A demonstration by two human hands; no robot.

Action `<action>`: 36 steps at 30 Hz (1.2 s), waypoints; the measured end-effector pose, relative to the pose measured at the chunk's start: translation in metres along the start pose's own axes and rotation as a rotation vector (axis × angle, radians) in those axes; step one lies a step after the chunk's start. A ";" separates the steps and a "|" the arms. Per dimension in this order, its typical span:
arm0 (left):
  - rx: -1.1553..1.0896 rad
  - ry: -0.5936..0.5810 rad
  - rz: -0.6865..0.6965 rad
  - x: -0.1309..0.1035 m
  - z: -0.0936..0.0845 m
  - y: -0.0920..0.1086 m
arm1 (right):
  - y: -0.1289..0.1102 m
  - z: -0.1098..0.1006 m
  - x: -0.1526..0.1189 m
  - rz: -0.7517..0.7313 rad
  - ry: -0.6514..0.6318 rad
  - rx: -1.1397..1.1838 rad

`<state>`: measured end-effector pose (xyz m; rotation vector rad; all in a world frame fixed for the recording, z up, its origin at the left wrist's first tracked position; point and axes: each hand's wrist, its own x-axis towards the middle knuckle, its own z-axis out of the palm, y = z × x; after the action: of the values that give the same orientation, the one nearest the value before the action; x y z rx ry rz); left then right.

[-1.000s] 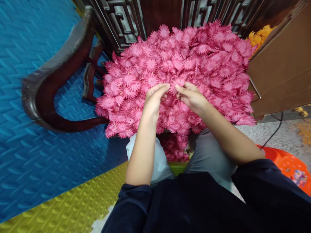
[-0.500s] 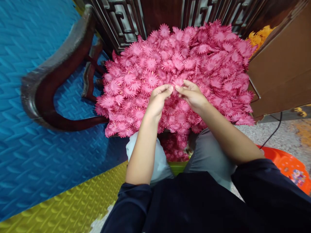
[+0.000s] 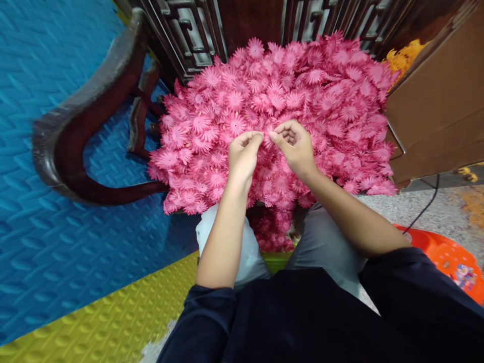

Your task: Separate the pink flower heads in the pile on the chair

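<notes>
Rolled more upright than a moment ago, the right hand faces the left hand over heaped pink daisy-like flower heads, fingertips close together, whether clamped on one I cannot tell; a light pinch should avoid creasing.

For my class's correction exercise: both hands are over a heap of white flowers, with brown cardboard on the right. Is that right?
Not quite: the head view shows pink flowers, not white, under the left hand and right hand; the rest stands.
</notes>
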<state>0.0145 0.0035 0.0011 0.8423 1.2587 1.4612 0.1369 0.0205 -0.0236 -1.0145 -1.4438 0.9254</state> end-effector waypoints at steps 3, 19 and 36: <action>-0.032 -0.060 -0.023 0.001 -0.001 -0.002 | -0.006 0.002 -0.001 0.000 -0.023 0.056; -0.148 -0.218 -0.249 0.003 -0.006 0.006 | -0.014 -0.005 0.000 0.072 -0.100 0.053; -0.194 -0.196 -0.288 0.001 -0.004 0.012 | -0.012 -0.005 0.000 0.110 -0.104 0.129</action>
<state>0.0078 0.0040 0.0114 0.6284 1.0260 1.2153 0.1406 0.0170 -0.0118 -0.9691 -1.4051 1.1518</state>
